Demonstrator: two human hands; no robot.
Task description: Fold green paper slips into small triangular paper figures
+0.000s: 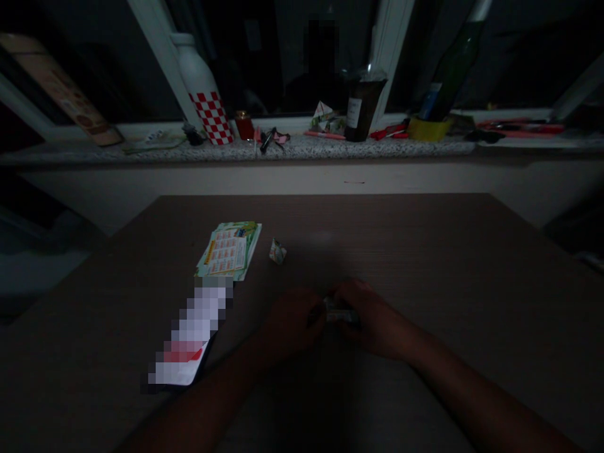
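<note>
Between my hands, low over the wooden table, is a small piece of folded paper with faint print. My left hand has its fingers curled at the paper's left edge. My right hand grips the right part, thumb below and fingers above. Dim light hides the exact fingertips. A small folded paper shape stands beyond my left hand. Farther left lies a stack of green-and-white printed paper slips. A phone with a lit, blurred-out screen lies just nearer than the stack.
Along the granite windowsill stand a red-and-white checkered bottle, a small red jar, a dark plastic cup, a green bottle in a yellow tape roll, and a tall pinkish bottle.
</note>
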